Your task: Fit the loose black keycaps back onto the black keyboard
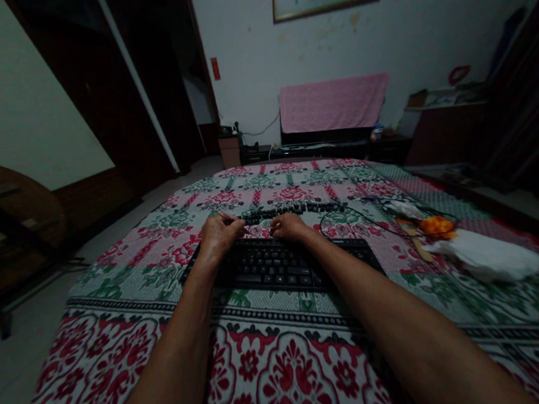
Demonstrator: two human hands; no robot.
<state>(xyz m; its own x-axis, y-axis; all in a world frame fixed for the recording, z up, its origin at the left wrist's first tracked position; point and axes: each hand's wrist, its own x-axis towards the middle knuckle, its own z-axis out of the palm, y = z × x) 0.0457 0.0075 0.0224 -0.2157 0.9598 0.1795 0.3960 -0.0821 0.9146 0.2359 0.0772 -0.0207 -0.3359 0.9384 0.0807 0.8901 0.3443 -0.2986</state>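
Observation:
A black keyboard (275,267) lies on the patterned tablecloth, partly covered by my forearms. Behind it runs a row of small loose black keycaps (320,207). My left hand (218,235) is over the keyboard's far left part, at the left end of that row, its thumb and fingers drawn together. Past the keyboard's far edge, my right hand (290,226) is closed with bent fingers close to the middle of the row. Whatever either hand's fingertips hold is too small and dark to make out.
To the right lie a black cable (370,218), a flat wooden stick (417,242), an orange crumpled thing (438,226) and a white plastic bag (491,257). A pink cloth (334,103) covers a screen by the far wall. A folded round table (13,212) leans at left.

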